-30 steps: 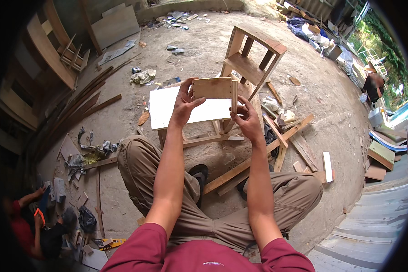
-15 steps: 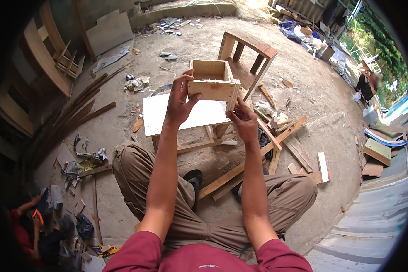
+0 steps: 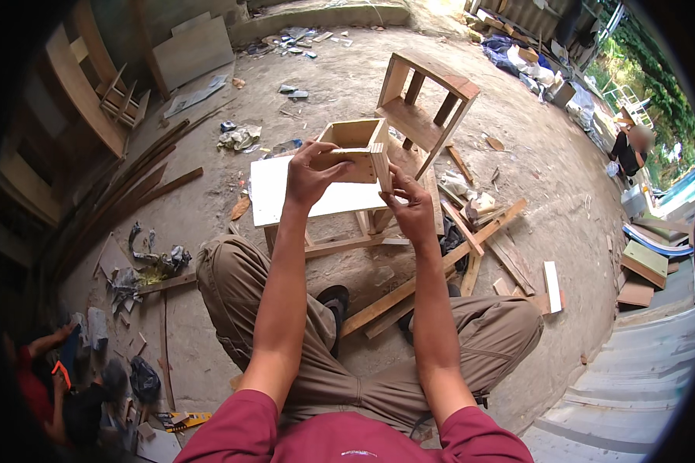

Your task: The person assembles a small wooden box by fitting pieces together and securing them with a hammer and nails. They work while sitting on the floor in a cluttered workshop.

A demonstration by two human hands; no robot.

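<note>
A small open-topped wooden box (image 3: 357, 168), like a drawer, is held up in front of me, tilted with its right end turned toward me. My left hand (image 3: 310, 174) grips its left side, thumb on the near wall and fingers at the rim. At the right end a pale end board (image 3: 381, 163) stands across the box and reaches below the wall. My right hand (image 3: 411, 204) pinches this board near its lower end; some fingertips are hidden behind it. Below the box is a low wooden stand with a white top (image 3: 274, 193).
An open wooden frame (image 3: 440, 71) stands beyond the box. Timber offcuts (image 3: 409, 289) lie between and right of my knees, long planks (image 3: 143, 174) to the left. A co-worker (image 3: 42, 386) at lower left holds an orange-handled tool; another person (image 3: 632, 147) is far right.
The box has turned, its right end swinging toward me and its near wall now slanting. Both hands moved with it and keep hold. The view has shifted slightly.
</note>
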